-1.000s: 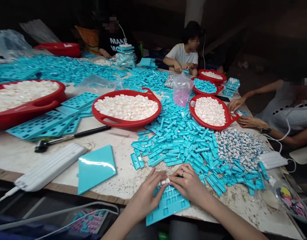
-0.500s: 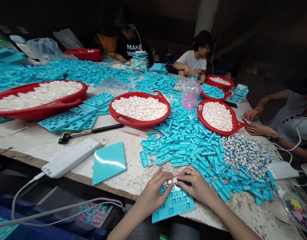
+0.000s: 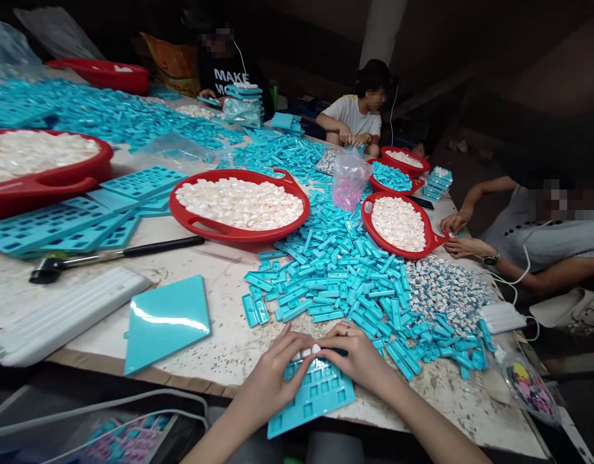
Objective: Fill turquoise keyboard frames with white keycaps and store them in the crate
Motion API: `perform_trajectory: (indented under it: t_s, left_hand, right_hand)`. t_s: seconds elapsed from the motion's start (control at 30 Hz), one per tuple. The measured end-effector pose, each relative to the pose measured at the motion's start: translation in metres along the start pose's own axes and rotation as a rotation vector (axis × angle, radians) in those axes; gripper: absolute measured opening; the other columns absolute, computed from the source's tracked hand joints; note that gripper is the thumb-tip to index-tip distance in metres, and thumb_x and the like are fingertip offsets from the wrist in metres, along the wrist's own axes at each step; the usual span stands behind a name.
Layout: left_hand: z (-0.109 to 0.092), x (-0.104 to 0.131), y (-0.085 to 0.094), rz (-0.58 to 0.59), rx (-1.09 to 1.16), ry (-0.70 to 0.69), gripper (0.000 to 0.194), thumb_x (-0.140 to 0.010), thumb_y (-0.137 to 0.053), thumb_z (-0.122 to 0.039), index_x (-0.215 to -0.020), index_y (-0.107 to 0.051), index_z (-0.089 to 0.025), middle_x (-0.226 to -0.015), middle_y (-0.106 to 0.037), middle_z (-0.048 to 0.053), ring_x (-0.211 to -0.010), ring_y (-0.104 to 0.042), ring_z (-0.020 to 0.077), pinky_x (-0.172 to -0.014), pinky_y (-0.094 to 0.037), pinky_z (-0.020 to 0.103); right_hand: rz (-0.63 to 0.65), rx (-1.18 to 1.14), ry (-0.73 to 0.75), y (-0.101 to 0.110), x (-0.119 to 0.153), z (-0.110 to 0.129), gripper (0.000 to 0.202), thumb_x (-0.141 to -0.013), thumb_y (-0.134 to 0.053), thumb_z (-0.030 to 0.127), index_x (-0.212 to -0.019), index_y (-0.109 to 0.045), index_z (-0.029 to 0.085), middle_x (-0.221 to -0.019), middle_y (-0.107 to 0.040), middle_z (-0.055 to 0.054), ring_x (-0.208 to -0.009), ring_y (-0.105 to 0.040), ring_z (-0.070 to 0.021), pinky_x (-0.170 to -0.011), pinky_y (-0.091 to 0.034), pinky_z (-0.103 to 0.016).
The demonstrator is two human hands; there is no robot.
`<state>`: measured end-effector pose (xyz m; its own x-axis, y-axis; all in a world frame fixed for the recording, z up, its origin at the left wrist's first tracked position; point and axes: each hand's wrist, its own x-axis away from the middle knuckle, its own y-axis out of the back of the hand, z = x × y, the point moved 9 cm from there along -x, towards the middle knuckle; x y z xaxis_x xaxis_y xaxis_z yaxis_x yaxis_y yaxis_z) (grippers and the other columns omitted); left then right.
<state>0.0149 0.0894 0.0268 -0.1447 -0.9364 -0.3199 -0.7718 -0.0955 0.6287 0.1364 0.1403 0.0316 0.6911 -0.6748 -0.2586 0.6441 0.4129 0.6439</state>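
Note:
A turquoise plastic plate (image 3: 326,393) with rows of square recesses lies at the table's near edge, under both hands. My left hand (image 3: 282,364) is closed over its far left part, fingers and thumb around a short row of small white keycap-like pieces (image 3: 306,352). My right hand (image 3: 357,357) is closed from the other side, its fingertips meeting the left ones at the end white piece (image 3: 316,348). A dark strip shows under the right fingers; what it is I cannot tell. The fingers hide the plate's far rows.
Loose turquoise bars (image 3: 335,283) are heaped beyond my hands. Red baskets hold white pieces, such as the middle basket (image 3: 239,235). A flat turquoise panel (image 3: 169,322), a white power strip (image 3: 75,316) and a black-handled tool (image 3: 133,251) lie left. Several people work around the table.
The view has turned, so the table's contents sit further left in the picture. Both hands stay at the plate, with the end white piece now tilted between the fingertips.

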Motion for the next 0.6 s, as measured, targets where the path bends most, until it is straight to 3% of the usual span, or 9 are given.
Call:
perform_trajectory:
  t_s: [0.33, 0.6]
  left_hand:
    - [-0.008, -0.004, 0.000, 0.010, -0.097, -0.006, 0.015, -0.099, -0.049, -0.024, -0.102, -0.063, -0.022, -0.103, -0.072, 0.005, -0.101, -0.070, 0.0211, -0.114, -0.044, 0.046]
    - [-0.018, -0.006, -0.003, 0.108, -0.328, 0.031, 0.017, -0.098, -0.047, -0.020, -0.097, -0.064, -0.020, -0.101, -0.073, 0.004, -0.095, -0.071, 0.0216, -0.111, -0.045, 0.050]
  right_hand:
    - [0.091, 0.132, 0.027, -0.002, -0.007, 0.005, 0.016, -0.088, -0.076, 0.023, -0.104, -0.078, 0.021, -0.091, -0.075, -0.003, -0.093, -0.068, -0.0197, -0.086, -0.050, -0.030]
    - [0.390, 0.470, 0.066, -0.016, -0.017, 0.019, 0.013, -0.095, -0.067, 0.025, -0.101, -0.075, 0.017, -0.093, -0.073, -0.008, -0.095, -0.068, -0.0241, -0.093, -0.049, -0.037]
